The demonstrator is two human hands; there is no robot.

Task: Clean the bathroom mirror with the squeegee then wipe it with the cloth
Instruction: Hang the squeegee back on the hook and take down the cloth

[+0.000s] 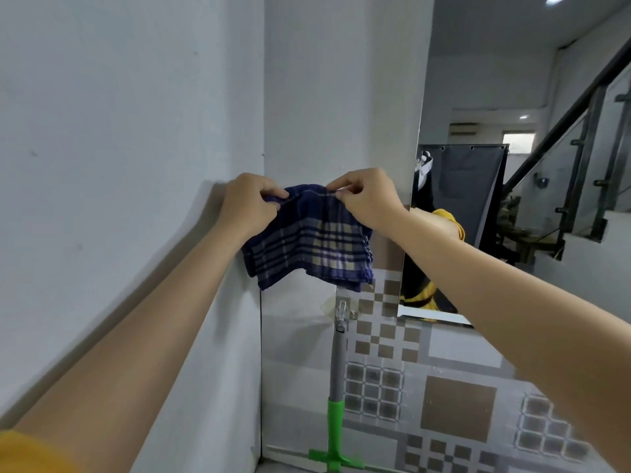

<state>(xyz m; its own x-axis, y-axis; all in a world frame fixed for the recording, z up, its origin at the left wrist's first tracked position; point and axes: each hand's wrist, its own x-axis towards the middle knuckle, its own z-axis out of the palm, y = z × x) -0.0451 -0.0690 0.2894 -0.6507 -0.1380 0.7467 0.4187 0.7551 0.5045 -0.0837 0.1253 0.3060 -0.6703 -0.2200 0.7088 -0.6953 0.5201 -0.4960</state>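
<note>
From the head camera, both arms reach forward and up toward a wall corner. The left hand (246,203) and the right hand (367,197) pinch the top edge of the cloth (309,238) between thumb and fingers, the left at its left corner, the right near the middle-right of the edge; the other fingers of each hand are curled in. The cloth is dark blue with a paler checked patch, and it hangs loosely below the hands in folds, its lower hem ragged and uneven, in front of the corner where the plain white wall (119,131) meets the tiled wall (457,404). Whether the cloth touches the wall behind it cannot be told. The squeegee (336,397) hangs upright directly below the cloth from a small clear hook (342,310) stuck to the tiles; its shaft is grey, its lower grip and crossbar are green, and the crossbar sits near the bottom of the picture. The mirror (512,186) is mounted on the tiled wall to the right of the hands, its left edge just beside the right wrist, which is reflected in it with a bit of yellow sleeve. It also reflects a dark hanging sheet, a stair rail and ceiling lights. A yellow sleeve (30,454) shows at the lower left corner.
</note>
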